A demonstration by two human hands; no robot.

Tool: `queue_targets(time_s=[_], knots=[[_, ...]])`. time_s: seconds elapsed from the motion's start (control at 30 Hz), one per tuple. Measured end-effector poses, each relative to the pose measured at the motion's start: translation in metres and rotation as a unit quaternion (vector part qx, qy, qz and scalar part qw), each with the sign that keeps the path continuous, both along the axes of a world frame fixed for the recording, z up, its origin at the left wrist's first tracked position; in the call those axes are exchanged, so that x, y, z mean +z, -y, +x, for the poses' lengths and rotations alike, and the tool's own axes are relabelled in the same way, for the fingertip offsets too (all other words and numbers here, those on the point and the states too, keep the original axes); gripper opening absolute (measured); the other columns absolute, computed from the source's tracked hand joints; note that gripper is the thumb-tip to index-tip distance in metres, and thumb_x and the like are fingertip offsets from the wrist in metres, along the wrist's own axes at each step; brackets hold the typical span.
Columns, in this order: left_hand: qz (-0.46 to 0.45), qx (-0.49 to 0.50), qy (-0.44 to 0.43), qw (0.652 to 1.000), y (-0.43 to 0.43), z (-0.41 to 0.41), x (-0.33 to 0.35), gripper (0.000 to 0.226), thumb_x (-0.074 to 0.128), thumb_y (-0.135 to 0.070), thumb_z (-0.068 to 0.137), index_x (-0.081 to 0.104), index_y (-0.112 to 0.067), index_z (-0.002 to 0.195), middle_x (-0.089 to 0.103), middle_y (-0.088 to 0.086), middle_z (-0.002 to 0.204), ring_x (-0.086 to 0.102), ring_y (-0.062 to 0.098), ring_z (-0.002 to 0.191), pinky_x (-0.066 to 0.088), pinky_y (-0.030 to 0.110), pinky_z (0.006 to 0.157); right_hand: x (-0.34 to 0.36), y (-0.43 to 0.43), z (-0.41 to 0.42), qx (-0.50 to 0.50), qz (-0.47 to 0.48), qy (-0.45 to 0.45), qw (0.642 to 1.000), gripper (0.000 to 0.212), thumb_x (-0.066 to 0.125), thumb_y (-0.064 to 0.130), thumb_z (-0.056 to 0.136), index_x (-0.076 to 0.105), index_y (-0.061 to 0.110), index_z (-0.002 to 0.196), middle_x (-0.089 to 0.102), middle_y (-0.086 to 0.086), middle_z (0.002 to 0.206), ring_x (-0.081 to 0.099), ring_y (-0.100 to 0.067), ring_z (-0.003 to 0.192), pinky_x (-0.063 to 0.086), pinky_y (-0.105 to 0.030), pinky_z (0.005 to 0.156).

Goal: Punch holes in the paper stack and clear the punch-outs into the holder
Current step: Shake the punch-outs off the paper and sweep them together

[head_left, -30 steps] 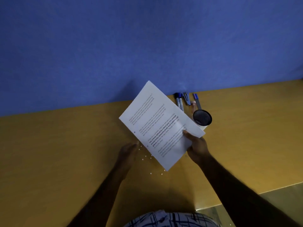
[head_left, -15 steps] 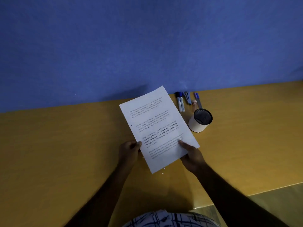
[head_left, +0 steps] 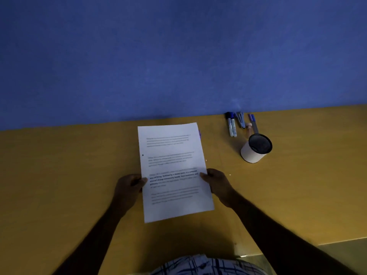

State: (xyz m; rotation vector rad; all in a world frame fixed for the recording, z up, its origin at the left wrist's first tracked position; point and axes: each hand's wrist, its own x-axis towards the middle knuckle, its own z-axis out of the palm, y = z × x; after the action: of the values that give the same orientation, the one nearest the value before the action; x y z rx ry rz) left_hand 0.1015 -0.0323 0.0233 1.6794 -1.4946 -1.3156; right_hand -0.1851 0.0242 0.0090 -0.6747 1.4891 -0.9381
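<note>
The paper stack [head_left: 172, 167], tilted half a second ago, now sits square before the person at mid-desk. The left hand [head_left: 130, 185] pinches its left edge and the right hand [head_left: 217, 183] grips the right. One hole [head_left: 142, 155] shows. Stray punch-outs [head_left: 206, 160] lie short of the holder [head_left: 256, 149], so clearing likely remains. The yellow desk [head_left: 69, 165], with pens [head_left: 232, 126], meets a blue wall [head_left: 158, 56].

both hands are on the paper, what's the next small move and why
Probably lay the paper stack flat on the table to free a hand. The left hand and right hand pinch its side edges, a hole shows in it, and punch-outs lie loose near the holder.
</note>
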Motion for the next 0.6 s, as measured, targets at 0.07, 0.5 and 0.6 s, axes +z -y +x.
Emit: queue_targets(time_s=[0.07, 0.5, 0.6], knots=[[0.013, 0.02, 0.02, 1.0, -0.001, 0.018, -0.004, 0.008, 0.064, -0.016, 0.09, 0.071, -0.019, 0.09, 0.072, -0.002, 0.087, 0.068, 0.022, 0.084, 0.056, 0.04, 0.078, -0.007, 0.009, 0.022, 0.017, -0.009, -0.051, 0.998, 0.012, 0.058, 0.01, 0.094, 0.07, 0.005, 0.092, 0.072, -0.017, 0.104, 0.069, -0.031, 0.091, 0.054, -0.05, 0.083], [-0.003, 0.048, 0.161, 0.986, 0.009, 0.1, -0.039, 0.017, 0.063, -0.018, 0.09, 0.073, -0.009, 0.101, 0.072, 0.007, 0.092, 0.064, 0.018, 0.075, 0.047, 0.03, 0.066, -0.034, 0.042, 0.117, 0.106, 0.047, -0.179, 0.977, 0.023, 0.059, 0.02, 0.091, 0.072, 0.006, 0.102, 0.073, -0.01, 0.105, 0.068, -0.027, 0.093, 0.055, -0.046, 0.085], [0.003, 0.049, 0.159, 0.986, 0.017, 0.105, -0.046, 0.019, 0.064, -0.018, 0.09, 0.073, -0.009, 0.103, 0.073, 0.006, 0.095, 0.064, 0.016, 0.077, 0.044, 0.026, 0.064, -0.037, 0.045, 0.126, 0.106, 0.057, -0.19, 0.974, 0.024, 0.059, 0.021, 0.09, 0.072, 0.007, 0.104, 0.072, -0.009, 0.106, 0.068, -0.026, 0.094, 0.056, -0.045, 0.086]])
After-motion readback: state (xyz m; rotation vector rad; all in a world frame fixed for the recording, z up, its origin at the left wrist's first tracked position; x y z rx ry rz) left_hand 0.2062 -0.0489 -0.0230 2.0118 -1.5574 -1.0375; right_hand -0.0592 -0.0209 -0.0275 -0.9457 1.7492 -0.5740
